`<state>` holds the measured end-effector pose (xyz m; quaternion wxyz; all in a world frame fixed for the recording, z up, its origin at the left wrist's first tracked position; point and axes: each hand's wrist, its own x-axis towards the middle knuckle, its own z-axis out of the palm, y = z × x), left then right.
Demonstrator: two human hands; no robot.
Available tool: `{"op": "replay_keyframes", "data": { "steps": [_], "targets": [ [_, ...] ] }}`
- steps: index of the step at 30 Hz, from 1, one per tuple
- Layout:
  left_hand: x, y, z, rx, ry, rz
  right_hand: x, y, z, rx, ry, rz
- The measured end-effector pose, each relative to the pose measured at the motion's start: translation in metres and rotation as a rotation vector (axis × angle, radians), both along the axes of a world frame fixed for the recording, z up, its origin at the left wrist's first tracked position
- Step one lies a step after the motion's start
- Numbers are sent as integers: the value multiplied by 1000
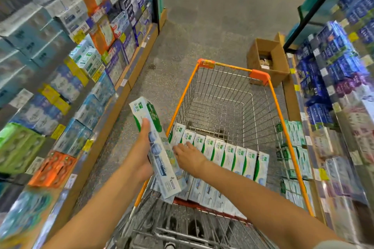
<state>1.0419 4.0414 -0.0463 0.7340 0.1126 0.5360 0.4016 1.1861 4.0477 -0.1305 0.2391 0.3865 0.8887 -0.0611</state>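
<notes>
Gripped in the left hand (141, 153), thumb on top, a toothpaste box (159, 155) tilts above the near left corner of the wire cart (260, 76). Inside, a row of matching boxes (228, 153) stands; the right hand (189, 157) rests on it, fingers spread.

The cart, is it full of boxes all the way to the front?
No, the boxes stand only at the near end of the cart; its far half is bare wire.

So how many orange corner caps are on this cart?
2: one on the cart's far left corner, one on its far right corner. Any near-end ones may be hidden.
</notes>
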Motion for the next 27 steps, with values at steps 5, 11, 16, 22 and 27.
{"op": "replay_keyframes", "data": {
  "steps": [5, 11, 16, 22, 27],
  "targets": [
    [31, 7, 11, 91, 15, -23, 6, 38, 106, -624, 928, -1044],
    [65, 10, 14, 19, -311, 5, 26, 36, 148, -543, 779, -785],
    [61, 12, 8, 56, -420, -197, 52, 33, 135, -481, 693, -813],
    [56, 19, 1, -48, -126, -279, 55, 37, 99, -482, 776, -1206],
    [37, 17, -12, -84, -87, -204, 53, 19, 47, -548, 783, -1504]
  ]
}}
